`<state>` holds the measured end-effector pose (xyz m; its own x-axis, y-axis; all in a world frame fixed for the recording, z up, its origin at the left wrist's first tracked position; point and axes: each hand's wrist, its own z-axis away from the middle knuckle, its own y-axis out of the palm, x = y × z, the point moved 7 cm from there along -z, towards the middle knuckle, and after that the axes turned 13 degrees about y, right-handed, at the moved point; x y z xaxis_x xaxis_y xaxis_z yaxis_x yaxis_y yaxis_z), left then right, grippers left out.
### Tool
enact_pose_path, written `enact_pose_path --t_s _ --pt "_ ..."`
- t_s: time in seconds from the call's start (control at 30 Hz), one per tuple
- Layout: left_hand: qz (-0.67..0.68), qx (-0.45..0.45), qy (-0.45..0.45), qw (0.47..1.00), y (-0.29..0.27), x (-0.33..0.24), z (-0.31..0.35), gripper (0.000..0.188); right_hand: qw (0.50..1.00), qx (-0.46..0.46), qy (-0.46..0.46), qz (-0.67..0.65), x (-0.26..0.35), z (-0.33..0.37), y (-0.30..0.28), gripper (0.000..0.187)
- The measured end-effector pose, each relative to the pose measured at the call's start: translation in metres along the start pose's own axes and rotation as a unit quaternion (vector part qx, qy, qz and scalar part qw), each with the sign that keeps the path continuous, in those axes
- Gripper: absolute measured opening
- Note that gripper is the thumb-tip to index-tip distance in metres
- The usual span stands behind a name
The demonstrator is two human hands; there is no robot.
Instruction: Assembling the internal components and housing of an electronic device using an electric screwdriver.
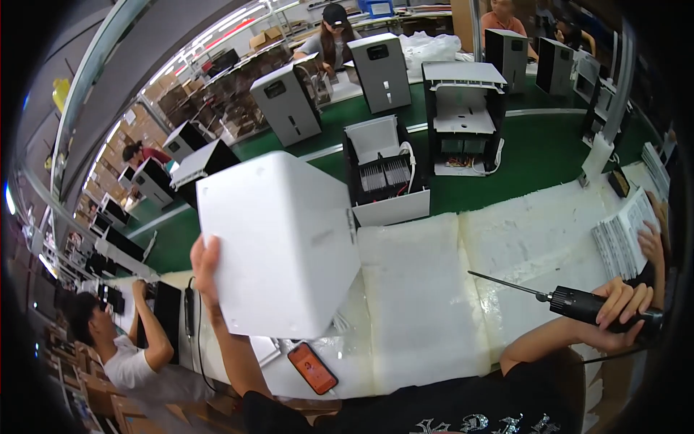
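Note:
My left hand (207, 269) grips the left edge of a large white appliance housing (264, 249), raised and tilted above the padded bench. Its other fingers are hidden behind the housing. In my right hand (622, 307) is a black electric screwdriver (575, 302), its long thin bit pointing left over the bench and touching nothing. Just beyond the housing, an opened unit (390, 206) shows a black finned block, wires and a white cable. To its right stands an upright unit (466, 119) with its inside exposed and wiring at the bottom.
A white padded mat (419, 311) covers my bench; an orange-screened phone (312, 367) lies on it. Several grey-fronted units (381, 72) stand on the green conveyor (535, 137). At right, another person's hand (650, 242) touches a booklet stack (622, 235). A co-worker (130, 340) sits at left.

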<state>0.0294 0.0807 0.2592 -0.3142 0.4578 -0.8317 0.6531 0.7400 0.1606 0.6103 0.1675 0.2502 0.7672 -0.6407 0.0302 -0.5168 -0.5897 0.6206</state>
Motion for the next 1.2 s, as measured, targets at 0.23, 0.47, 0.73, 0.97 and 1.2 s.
enact_pose_path --t_s 0.23,0.47,0.73,0.97,1.2 --pt "0.123 0.073 -0.070 0.987 0.029 0.035 -0.110 0.043 0.995 -0.081 -0.031 0.056 -0.004 0.006 -0.015 0.023" --pt "0.058 0.101 -0.107 0.987 0.080 0.200 -0.261 0.040 0.999 -0.030 0.023 0.010 -0.041 0.005 -0.001 0.024" --pt "0.046 0.095 -0.144 0.984 0.040 0.268 -0.314 0.046 0.994 -0.094 0.034 0.050 -0.064 0.014 -0.004 0.026" --pt "-0.316 0.098 0.318 0.889 0.031 0.171 -0.135 0.018 0.993 -0.092 0.059 0.044 -0.075 0.019 -0.002 0.029" --pt "-0.420 0.674 0.244 0.557 0.035 0.267 0.035 0.035 0.992 -0.075 0.099 0.013 -0.092 0.018 -0.003 0.028"
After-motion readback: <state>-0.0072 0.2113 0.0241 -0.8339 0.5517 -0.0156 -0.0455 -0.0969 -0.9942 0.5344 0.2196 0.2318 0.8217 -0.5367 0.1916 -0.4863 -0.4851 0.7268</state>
